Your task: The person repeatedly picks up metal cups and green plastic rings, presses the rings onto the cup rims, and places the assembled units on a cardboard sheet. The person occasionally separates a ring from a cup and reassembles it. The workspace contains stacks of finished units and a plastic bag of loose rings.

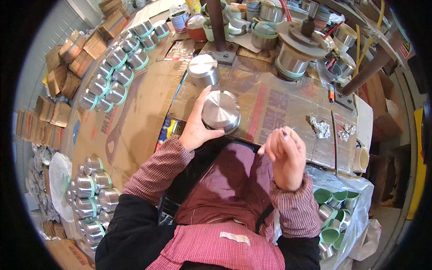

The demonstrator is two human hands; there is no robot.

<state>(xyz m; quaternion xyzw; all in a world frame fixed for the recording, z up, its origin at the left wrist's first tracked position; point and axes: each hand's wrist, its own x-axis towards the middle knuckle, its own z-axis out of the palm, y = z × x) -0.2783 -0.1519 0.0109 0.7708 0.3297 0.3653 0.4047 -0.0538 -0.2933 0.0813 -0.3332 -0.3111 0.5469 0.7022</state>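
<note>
The left hand cups a steel can on the cardboard bench. Right of the can, the right hand is curled, perhaps pinching something small. A second can stands just beyond.

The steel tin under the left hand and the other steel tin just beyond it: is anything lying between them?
No. In the head view, only bare taped cardboard shows between the held tin and the far tin. The left hand grips the near one.
</note>
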